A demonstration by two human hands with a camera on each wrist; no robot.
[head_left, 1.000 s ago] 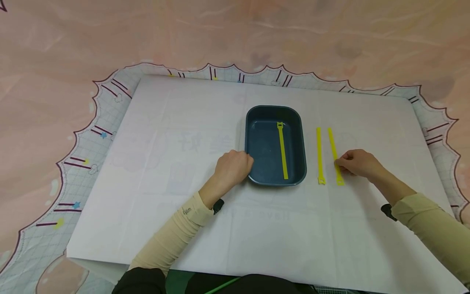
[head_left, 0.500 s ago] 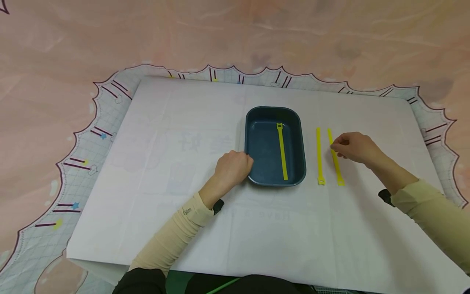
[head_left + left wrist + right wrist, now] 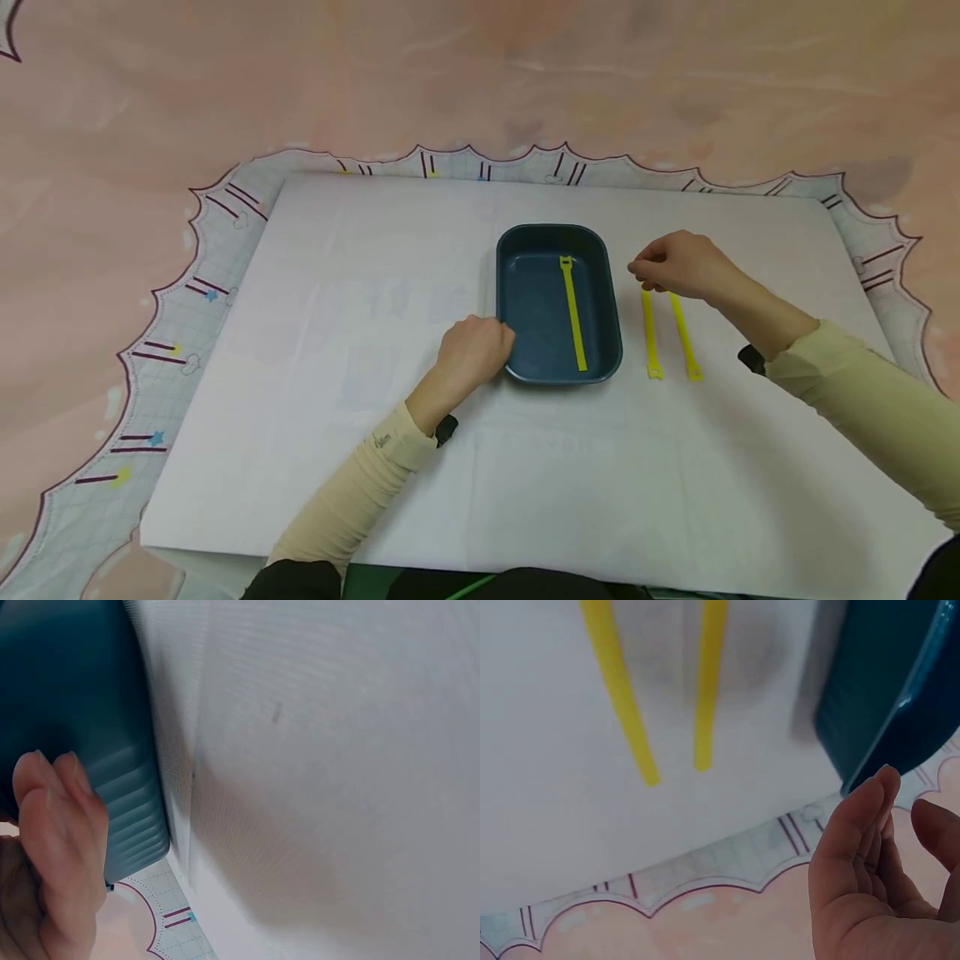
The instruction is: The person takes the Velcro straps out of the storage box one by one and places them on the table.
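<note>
A pinkish cloth (image 3: 450,75) with a scalloped, striped border (image 3: 213,218) spreads beyond the white-topped table (image 3: 570,500), showing along its far edge and down both sides. On the table sits a dark blue tray (image 3: 532,329), with one yellow strap (image 3: 573,315) lying lengthwise inside it, slotted end away from the person. Just to the tray's right, two more straps lie side by side on the white surface: the nearer one (image 3: 651,337) roughly straight, the outer one (image 3: 684,337) slanting a little, both with their wider ends toward the person. From the head camera, the right hand (image 3: 686,262) stands in the way of their far tips (the right wrist camera shows those tips bare on the table). A black device (image 3: 752,360) shows at the right wrist, and a similar one (image 3: 447,430) at the left. The left hand (image 3: 476,346) is closed around the tray's left wall near the close corner, fingers pressed along the outer face. The right hand, raised above the table beside the tray, holds nothing; its fingers are gently bent together, with a clear gap between them and the thumb.
</note>
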